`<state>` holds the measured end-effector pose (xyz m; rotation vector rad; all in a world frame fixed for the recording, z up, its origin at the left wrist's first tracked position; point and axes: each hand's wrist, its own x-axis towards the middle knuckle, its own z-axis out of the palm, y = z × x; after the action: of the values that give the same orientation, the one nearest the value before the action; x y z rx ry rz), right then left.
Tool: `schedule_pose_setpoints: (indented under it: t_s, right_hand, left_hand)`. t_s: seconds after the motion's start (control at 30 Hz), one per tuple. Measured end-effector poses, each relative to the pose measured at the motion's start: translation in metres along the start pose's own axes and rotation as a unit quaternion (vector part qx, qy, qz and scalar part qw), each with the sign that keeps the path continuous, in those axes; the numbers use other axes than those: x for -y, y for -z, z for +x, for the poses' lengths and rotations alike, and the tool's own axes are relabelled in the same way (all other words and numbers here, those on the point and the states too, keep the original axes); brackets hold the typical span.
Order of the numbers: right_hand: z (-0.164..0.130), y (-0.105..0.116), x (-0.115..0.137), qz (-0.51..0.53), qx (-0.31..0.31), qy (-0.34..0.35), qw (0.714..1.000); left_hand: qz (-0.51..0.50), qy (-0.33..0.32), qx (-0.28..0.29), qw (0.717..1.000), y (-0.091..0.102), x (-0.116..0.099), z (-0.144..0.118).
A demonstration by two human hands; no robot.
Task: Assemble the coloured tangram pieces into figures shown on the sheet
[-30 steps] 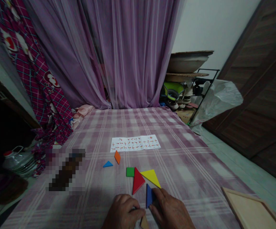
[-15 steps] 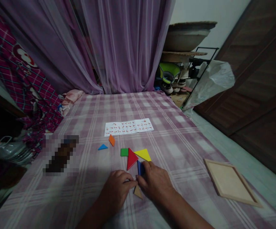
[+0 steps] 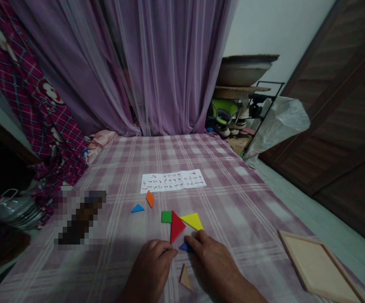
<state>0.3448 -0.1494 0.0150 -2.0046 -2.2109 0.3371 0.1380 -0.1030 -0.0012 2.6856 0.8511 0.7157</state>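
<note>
Coloured flat puzzle pieces lie on a purple checked cloth (image 3: 239, 198). My right hand (image 3: 212, 261) rests on a dark blue piece (image 3: 185, 247), covering most of it. My left hand (image 3: 151, 269) lies beside it, fingertips close to the tip of the red triangle (image 3: 176, 227). The red triangle touches a green square (image 3: 166, 216) and a yellow triangle (image 3: 193, 220). A tan triangle (image 3: 185, 277) lies between my wrists. Further off lie an orange piece (image 3: 150, 198) and a small blue triangle (image 3: 137, 208).
A printed sheet of pictures (image 3: 173, 181) lies beyond the pieces. A wooden tray (image 3: 319, 267) sits at the right near the cloth's edge. A blurred dark object (image 3: 80, 221) lies at the left. Purple curtains (image 3: 157, 67) hang behind; a cluttered rack (image 3: 248, 105) stands at the right.
The view has shifted up and down. The dark blue piece, seen standing up between my hands earlier, now lies low under my right fingers. The tan triangle lies uncovered.
</note>
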Motion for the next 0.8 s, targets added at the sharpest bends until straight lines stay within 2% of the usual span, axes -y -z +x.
schedule_pose_setpoints:
  t_s: [0.17,0.33,0.63,0.8]
  right_hand:
    - [0.008,-0.014,-0.01,-0.026,0.002,0.054,0.998]
    - [0.011,-0.021,-0.011,-0.026,0.009,0.069,0.997]
    - [0.009,-0.034,-0.013,0.023,-0.055,0.076,0.995]
    - [0.009,-0.044,-0.009,0.063,-0.101,0.063,0.991]
  left_hand:
    - [0.038,-0.005,-0.029,0.999,-0.009,0.019,-0.007]
    - [0.063,-0.016,-0.035,0.997,-0.017,0.032,-0.012]
    - [0.036,-0.023,-0.06,0.997,-0.008,0.021,-0.004]
    - [0.03,-0.011,-0.052,0.998,-0.006,0.019,-0.003]
